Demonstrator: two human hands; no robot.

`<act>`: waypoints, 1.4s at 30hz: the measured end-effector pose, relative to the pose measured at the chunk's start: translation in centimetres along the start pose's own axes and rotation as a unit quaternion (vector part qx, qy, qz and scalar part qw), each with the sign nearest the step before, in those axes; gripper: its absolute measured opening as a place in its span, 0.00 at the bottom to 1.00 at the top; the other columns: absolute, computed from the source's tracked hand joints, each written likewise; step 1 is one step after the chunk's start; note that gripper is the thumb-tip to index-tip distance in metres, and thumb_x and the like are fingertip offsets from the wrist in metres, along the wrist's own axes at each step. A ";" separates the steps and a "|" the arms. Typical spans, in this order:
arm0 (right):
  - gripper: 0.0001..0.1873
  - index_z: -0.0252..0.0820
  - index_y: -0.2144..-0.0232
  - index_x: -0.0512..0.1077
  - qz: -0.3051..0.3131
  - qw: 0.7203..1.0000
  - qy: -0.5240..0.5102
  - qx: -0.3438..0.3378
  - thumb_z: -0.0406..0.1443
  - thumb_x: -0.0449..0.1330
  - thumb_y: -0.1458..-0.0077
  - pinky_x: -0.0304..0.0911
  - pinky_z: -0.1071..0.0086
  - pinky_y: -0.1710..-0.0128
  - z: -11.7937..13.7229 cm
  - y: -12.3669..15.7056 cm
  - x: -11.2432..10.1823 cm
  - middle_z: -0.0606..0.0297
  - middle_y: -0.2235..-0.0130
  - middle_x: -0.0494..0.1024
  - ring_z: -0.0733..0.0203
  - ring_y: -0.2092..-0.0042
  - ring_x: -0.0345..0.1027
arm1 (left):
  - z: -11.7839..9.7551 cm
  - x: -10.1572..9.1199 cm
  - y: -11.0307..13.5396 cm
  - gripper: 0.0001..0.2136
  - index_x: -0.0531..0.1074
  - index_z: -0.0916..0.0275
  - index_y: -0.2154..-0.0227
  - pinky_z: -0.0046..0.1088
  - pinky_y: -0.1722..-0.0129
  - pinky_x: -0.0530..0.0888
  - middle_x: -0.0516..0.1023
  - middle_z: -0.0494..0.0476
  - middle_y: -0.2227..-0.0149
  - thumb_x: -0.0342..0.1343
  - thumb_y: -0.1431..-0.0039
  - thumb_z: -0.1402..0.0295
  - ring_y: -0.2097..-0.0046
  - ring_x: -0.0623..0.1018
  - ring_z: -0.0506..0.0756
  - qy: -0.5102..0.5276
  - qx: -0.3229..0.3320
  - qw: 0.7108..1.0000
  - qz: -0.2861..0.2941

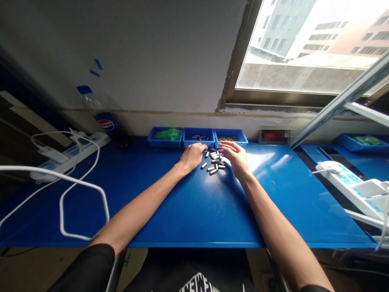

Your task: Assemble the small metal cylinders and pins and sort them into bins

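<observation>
A loose pile of small metal cylinders (215, 160), silvery with dark parts, lies on the blue tabletop (194, 207). At its left edge is my left hand (192, 157), fingers curled together and pointing toward the bins; whatever they may hold is hidden. My right hand (236, 157) curves around the pile's right side with its fingers stretched out and apart, nothing visible in them. Behind the hands stand three blue bins: the left bin (165, 143) has green plastic bags, the middle bin (198, 144) some small cylinders, the right bin (240, 143) thin brass-coloured pieces.
At the left are a cola bottle (106, 121), a white power strip (65, 156) and a looping white cable (60, 173). A metal frame bar (328, 109) slants up at the right, near another power strip (346, 174) and a blue bin (361, 144). A wall and window close off the back.
</observation>
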State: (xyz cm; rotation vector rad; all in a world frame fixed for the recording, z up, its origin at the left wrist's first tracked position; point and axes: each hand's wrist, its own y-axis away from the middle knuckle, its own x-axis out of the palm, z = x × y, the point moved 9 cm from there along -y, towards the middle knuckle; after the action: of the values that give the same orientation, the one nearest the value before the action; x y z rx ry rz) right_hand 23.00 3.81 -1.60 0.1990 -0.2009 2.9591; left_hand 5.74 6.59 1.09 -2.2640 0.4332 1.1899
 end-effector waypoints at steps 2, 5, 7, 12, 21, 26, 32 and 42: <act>0.20 0.44 0.55 0.79 -0.001 1.000 0.018 -0.005 0.45 0.70 0.49 0.73 0.60 0.57 0.3 0.1 0.0 0.58 0.55 0.83 0.54 0.60 0.78 | -0.7 -0.7 -0.2 0.15 0.78 0.62 0.53 0.31 0.49 0.78 0.83 0.59 0.54 0.55 0.41 0.79 0.54 0.82 0.55 0.094 0.029 0.995 -0.031; 0.20 0.44 0.57 0.80 0.015 0.997 0.070 -0.017 0.48 0.70 0.49 0.72 0.61 0.59 1.0 0.3 0.4 0.62 0.65 0.83 0.55 0.64 0.76 | -1.2 -1.4 -0.4 0.18 0.76 0.63 0.49 0.29 0.55 0.81 0.83 0.58 0.55 0.60 0.43 0.77 0.59 0.84 0.53 0.230 0.033 0.972 -0.044; 0.21 0.43 0.59 0.81 0.039 0.995 0.089 -0.014 0.49 0.71 0.50 0.70 0.62 0.62 1.3 0.5 1.0 0.64 0.70 0.80 0.57 0.67 0.74 | -1.3 -1.6 -0.4 0.20 0.75 0.63 0.47 0.29 0.56 0.82 0.83 0.58 0.56 0.63 0.44 0.74 0.60 0.84 0.53 0.283 0.024 0.958 -0.039; 0.20 0.42 0.65 0.82 0.073 0.994 0.077 -0.001 0.51 0.72 0.51 0.69 0.63 0.64 1.3 0.8 1.7 0.64 0.71 0.80 0.60 0.71 0.71 | -1.2 -1.6 -0.3 0.21 0.75 0.63 0.48 0.30 0.54 0.82 0.82 0.57 0.58 0.66 0.46 0.72 0.59 0.84 0.53 0.311 0.018 0.950 -0.022; 0.21 0.41 0.66 0.81 0.052 0.995 0.085 -0.021 0.52 0.72 0.51 0.72 0.60 0.60 1.5 0.5 1.1 0.61 0.70 0.81 0.56 0.67 0.75 | -0.4 -1.6 -0.5 0.12 0.78 0.64 0.55 0.30 0.55 0.81 0.83 0.58 0.59 0.63 0.43 0.71 0.60 0.84 0.55 0.202 0.018 0.979 -0.014; 0.24 0.45 0.53 0.79 -0.015 0.995 0.046 -0.088 0.48 0.72 0.50 0.72 0.56 0.48 2.4 0.3 0.0 0.57 0.53 0.83 0.51 0.52 0.78 | 0.8 -2.4 -0.4 0.12 0.80 0.61 0.56 0.34 0.49 0.78 0.83 0.60 0.55 0.62 0.42 0.69 0.52 0.82 0.60 -0.024 0.000 0.999 0.035; 0.22 0.45 0.54 0.79 -0.008 0.996 0.069 -0.063 0.49 0.70 0.48 0.74 0.55 0.51 1.6 0.2 0.1 0.56 0.51 0.82 0.50 0.53 0.79 | 2.3 -2.3 0.4 0.15 0.81 0.59 0.54 0.32 0.50 0.77 0.82 0.62 0.51 0.62 0.46 0.72 0.51 0.82 0.62 -0.117 -0.065 0.984 0.121; 0.18 0.45 0.58 0.80 -0.001 0.995 0.083 -0.056 0.49 0.68 0.46 0.74 0.59 0.57 1.4 0.3 0.3 0.58 0.54 0.83 0.53 0.58 0.79 | 1.5 -1.4 0.2 0.12 0.82 0.61 0.59 0.33 0.55 0.78 0.84 0.62 0.58 0.60 0.47 0.73 0.56 0.82 0.62 -0.076 -0.049 0.992 0.087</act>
State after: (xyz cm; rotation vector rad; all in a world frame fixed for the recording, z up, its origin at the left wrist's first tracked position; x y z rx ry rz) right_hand 22.78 3.40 -0.22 -0.0616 -0.3426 2.9316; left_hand 3.85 7.37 1.43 -2.2347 0.5328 1.4905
